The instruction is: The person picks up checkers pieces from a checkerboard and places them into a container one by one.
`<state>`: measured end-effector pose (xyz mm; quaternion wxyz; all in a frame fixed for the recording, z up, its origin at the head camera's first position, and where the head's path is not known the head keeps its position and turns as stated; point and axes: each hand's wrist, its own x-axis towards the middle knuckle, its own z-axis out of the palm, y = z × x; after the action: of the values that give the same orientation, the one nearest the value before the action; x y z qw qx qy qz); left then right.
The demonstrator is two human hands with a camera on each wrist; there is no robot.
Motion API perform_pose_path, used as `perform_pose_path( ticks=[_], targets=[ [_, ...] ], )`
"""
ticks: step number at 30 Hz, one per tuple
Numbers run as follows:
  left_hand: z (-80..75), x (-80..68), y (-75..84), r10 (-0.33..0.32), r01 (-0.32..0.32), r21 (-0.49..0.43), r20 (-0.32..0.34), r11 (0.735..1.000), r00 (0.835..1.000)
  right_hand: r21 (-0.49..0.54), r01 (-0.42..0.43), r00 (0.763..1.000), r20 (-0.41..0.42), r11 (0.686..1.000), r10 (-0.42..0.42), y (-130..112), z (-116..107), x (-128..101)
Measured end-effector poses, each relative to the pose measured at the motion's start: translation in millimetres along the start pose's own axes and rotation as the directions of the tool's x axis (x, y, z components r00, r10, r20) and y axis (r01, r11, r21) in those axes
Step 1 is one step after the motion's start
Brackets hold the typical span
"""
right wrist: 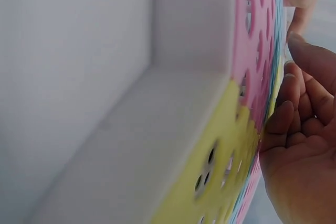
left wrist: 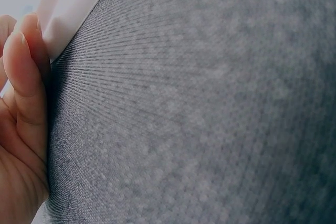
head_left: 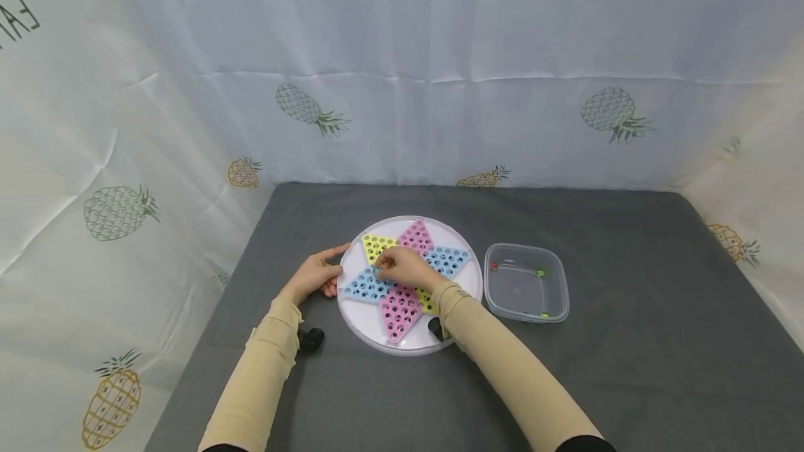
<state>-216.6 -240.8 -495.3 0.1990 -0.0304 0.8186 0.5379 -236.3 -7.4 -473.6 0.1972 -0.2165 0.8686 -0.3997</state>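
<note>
A round white Chinese checkers board (head_left: 370,326) lies on the grey table, its raised star in pink, yellow and blue and full of holes. At the board's left rim, my left hand (head_left: 315,273) grips the edge with its index finger stretched along it; the left wrist view shows fingertips (left wrist: 23,61) at the white rim. My right hand (head_left: 407,267) is over the star, between the blue left point and the yellow one, with its fingers (right wrist: 281,116) curled close to the surface in the right wrist view. I cannot tell whether a small piece is between its thumb and fingertips.
A clear plastic container (head_left: 526,317) stands against the right side of the board, with a red piece (head_left: 494,266) and green pieces (head_left: 540,273) inside. A pineapple-print cloth (head_left: 402,131) hangs behind the table (head_left: 628,368). Black wrist devices (head_left: 310,340) sit under the forearms.
</note>
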Motion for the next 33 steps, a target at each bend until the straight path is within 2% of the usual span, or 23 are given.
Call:
perform_pose_path(
  ticks=[15, 25, 33],
  targets=[
    [0.5, -1.5, 0.1, 0.004, -0.004, -0.011, 0.0, 1.0, 1.0, 0.027, 0.004, 1.0, 0.006, 1.0, -0.004, -1.9, -3.8, -6.8],
    [-0.6, -2.3, 1.5, 0.005, -0.005, -0.013, 0.004, 1.0, 1.0, 0.06, 0.074, 0.997, -0.002, 0.995, -0.074, -15.3, -12.6, -19.8],
    [-0.4, -0.6, -0.3, 0.004, -0.004, -0.007, 0.003, 1.0, 1.0, 0.055, 0.121, 0.992, -0.029, 0.991, -0.119, -14.6, -16.9, -29.4]
  ],
)
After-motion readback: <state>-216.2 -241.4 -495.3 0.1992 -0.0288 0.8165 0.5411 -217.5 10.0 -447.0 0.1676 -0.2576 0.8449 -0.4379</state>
